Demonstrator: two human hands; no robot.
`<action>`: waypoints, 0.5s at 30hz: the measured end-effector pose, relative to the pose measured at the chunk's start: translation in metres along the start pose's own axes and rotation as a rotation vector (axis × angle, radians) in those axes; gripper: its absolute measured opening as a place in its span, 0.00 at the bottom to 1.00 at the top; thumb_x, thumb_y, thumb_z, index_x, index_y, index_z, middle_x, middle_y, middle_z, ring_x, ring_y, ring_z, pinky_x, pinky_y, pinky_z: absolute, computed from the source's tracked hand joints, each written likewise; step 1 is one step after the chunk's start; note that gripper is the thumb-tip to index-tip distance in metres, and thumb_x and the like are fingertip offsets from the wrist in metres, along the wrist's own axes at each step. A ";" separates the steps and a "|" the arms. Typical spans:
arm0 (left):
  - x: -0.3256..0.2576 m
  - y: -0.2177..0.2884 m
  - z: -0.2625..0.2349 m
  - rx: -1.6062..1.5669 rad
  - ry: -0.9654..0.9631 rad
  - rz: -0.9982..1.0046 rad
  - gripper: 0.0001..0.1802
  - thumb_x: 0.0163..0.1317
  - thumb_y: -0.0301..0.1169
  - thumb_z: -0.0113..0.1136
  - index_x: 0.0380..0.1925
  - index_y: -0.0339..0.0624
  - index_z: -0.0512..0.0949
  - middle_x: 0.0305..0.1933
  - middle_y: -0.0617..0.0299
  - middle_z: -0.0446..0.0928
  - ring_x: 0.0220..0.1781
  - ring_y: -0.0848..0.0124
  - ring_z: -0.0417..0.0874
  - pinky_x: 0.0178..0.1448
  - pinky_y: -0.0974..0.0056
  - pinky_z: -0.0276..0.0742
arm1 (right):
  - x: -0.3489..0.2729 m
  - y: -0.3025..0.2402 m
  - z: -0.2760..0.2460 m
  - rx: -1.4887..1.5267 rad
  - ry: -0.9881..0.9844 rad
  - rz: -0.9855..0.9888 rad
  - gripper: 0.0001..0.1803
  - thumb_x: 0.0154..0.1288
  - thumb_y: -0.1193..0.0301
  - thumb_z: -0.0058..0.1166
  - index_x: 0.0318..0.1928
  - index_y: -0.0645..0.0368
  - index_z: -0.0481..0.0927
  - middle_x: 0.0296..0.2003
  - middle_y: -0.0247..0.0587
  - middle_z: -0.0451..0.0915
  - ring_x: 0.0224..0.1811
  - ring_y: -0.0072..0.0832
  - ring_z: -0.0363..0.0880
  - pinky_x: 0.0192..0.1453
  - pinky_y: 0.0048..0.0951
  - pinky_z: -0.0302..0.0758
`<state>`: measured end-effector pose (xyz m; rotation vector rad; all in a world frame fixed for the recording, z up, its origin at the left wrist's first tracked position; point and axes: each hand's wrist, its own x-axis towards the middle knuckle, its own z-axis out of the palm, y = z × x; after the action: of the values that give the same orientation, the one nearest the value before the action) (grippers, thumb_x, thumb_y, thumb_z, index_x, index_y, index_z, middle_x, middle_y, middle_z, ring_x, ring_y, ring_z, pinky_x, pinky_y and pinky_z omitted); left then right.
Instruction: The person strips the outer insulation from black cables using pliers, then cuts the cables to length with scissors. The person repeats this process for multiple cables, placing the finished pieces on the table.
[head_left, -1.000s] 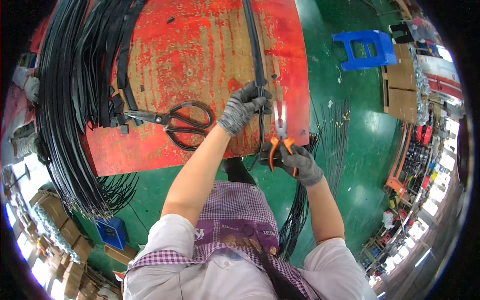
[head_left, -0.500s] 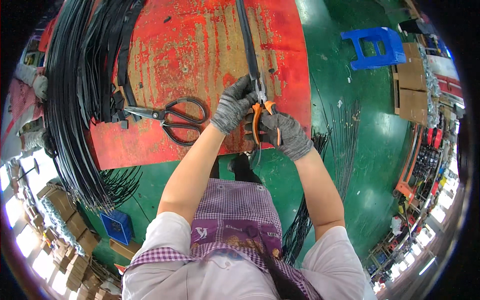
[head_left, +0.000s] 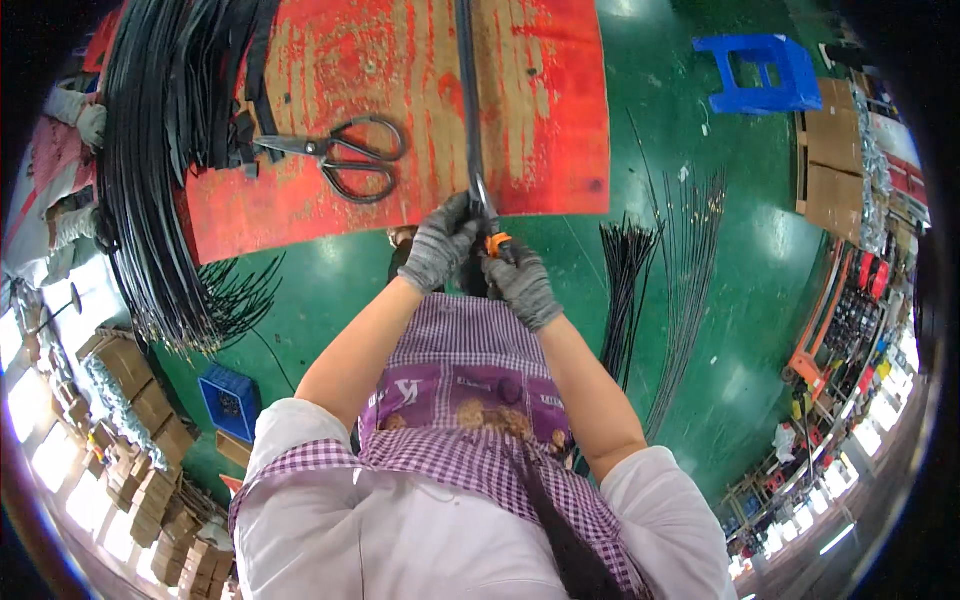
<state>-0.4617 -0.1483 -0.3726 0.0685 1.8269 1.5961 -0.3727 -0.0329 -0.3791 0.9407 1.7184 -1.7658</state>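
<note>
Both grey-gloved hands, left hand (head_left: 440, 248) and right hand (head_left: 520, 285), grip orange-handled pliers (head_left: 492, 232) on a black strap (head_left: 468, 90) across the worn red wooden surface (head_left: 540, 110).

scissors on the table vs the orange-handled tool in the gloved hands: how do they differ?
The scissors lie flat and untouched on the red table, blades open a little; the orange-handled cutter is gripped in the right hand, its tip at the black strip that the left hand pinches. The scissors have dark loop handles and show whole; the cutter shows only a bit of orange grip and metal tip. Both are metal cutting tools.
</note>
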 end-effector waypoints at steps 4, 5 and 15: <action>-0.020 -0.047 0.021 0.048 0.061 -0.124 0.16 0.48 0.21 0.50 0.40 0.35 0.65 0.37 0.56 0.72 0.40 0.70 0.73 0.46 0.68 0.68 | 0.026 0.068 0.005 0.134 0.068 -0.064 0.24 0.49 0.68 0.48 0.47 0.66 0.63 0.30 0.45 0.75 0.31 0.36 0.73 0.37 0.28 0.69; -0.025 -0.050 0.030 0.033 0.062 -0.169 0.16 0.48 0.21 0.51 0.40 0.36 0.65 0.37 0.56 0.72 0.40 0.70 0.73 0.45 0.68 0.68 | 0.027 0.067 0.001 0.081 0.086 -0.113 0.23 0.49 0.68 0.47 0.46 0.67 0.64 0.31 0.45 0.75 0.32 0.36 0.73 0.37 0.28 0.69; -0.003 -0.089 0.029 0.365 0.052 0.016 0.14 0.49 0.28 0.52 0.38 0.38 0.69 0.36 0.54 0.74 0.38 0.67 0.74 0.43 0.67 0.68 | 0.040 0.025 -0.009 0.116 0.181 0.041 0.10 0.47 0.71 0.46 0.31 0.64 0.71 0.20 0.40 0.72 0.21 0.27 0.70 0.26 0.26 0.66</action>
<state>-0.4089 -0.1465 -0.4500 0.2080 2.1438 1.2673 -0.3774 -0.0213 -0.4252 1.2101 1.7060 -1.8174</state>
